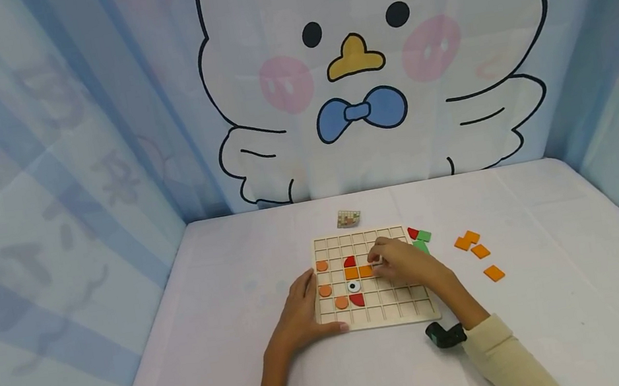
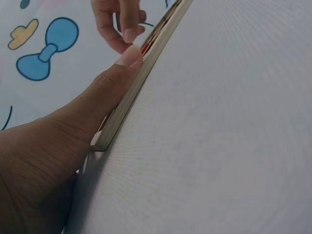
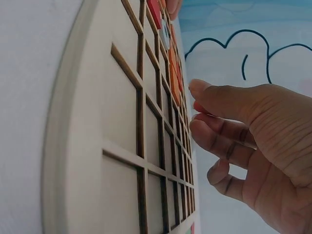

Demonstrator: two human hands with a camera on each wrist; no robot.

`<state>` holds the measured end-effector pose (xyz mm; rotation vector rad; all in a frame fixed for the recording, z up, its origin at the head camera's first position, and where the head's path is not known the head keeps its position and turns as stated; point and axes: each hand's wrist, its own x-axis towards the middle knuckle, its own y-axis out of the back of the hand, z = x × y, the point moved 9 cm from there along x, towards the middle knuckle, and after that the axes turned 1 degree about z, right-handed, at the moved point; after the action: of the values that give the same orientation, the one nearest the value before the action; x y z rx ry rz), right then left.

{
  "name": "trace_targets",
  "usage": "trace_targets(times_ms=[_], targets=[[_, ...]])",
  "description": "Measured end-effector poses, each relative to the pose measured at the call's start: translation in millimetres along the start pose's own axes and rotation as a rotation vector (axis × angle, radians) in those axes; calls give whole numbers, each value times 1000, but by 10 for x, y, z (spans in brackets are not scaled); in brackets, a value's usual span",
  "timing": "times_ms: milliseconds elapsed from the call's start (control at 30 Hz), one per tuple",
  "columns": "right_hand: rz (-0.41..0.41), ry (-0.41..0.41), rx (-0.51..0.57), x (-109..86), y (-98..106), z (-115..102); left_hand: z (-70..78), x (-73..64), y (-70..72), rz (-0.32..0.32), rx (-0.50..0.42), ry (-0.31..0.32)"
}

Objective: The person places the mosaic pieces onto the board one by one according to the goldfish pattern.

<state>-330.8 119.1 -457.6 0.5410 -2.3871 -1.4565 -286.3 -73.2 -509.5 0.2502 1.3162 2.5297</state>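
"What's leftmost on my feed?"

"I have the left hand [image 1: 301, 311] spread along the left side of the wooden grid board [image 1: 387, 312], thumb lying on the near edge. The board rests on the white table [image 1: 226, 279]."

"And on the grid, going right?"

"Three orange discs [image 1: 341, 303], then a column with two red quarter-rounds [image 1: 357, 300]; between those I see an orange square [image 1: 351, 273] and an eye disc [image 1: 354, 286]. Another orange square sits just right of the first. A picture card [image 1: 348, 218] lies past the far edge."

"The right hand [image 1: 402, 260]?"

"Apart from the left, over the grid, thumb and finger pinching a small red piece [image 3: 200, 107]; I can't tell its shape."

"Farther right?"

"A loose red piece [image 1: 413, 232] and green pieces [image 1: 424, 236] beside the board, then four orange tiles [image 1: 493, 273], well apart from it."
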Motion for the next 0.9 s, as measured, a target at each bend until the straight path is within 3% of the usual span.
trace_targets(times_ms=[333,633,900], targets=[[27,-5,-15,-167,204,180,10,-11,21,9,-16,-8],[79,-1,-65,-413,422,473,7,-11,3,8,-11,-8],[66,-159,-48,-604,478,854,3,-18,-2,10,-6,1]])
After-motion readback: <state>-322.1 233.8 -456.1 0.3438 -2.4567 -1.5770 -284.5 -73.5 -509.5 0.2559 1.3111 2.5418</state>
